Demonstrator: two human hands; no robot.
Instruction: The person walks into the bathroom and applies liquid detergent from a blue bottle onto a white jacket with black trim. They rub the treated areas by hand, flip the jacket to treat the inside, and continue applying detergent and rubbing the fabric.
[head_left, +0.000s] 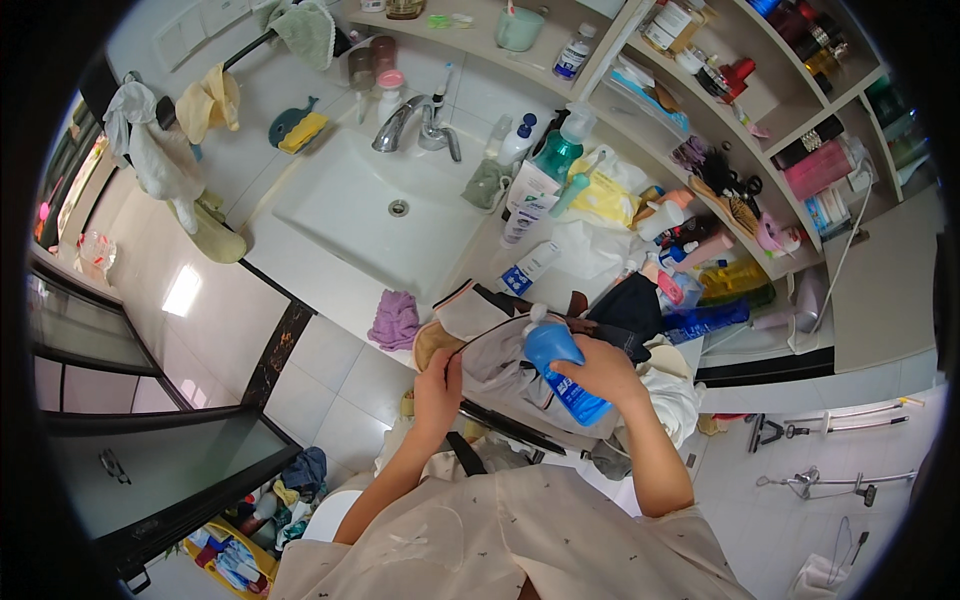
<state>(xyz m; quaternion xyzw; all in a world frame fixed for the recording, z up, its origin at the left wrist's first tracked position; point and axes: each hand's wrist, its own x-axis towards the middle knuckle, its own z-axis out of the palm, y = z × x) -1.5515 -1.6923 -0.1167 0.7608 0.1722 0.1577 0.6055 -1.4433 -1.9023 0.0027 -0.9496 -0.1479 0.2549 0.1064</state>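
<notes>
A blue plastic bottle (564, 367) with a whitish cap is gripped by my right hand (606, 371), its cap pointing away from me over light grey clothing. My left hand (439, 382) pinches the edge of the light grey garment (487, 356) with dark trim, which lies bunched at the counter's front edge. Beside it, on the left, rests a purple cloth (394, 320). Dark clothing (626, 307) lies to the right of the garment. Beyond the clothes, a white and blue tube (528, 268) lies on the counter.
A white washbasin (360, 225) with a chrome faucet (409, 124) is ahead on the left. Tubes, a green pump bottle (559, 154) and many toiletries crowd the counter at the right, under open shelves (787, 97). A glass door (172, 465) with a black frame stands at the lower left.
</notes>
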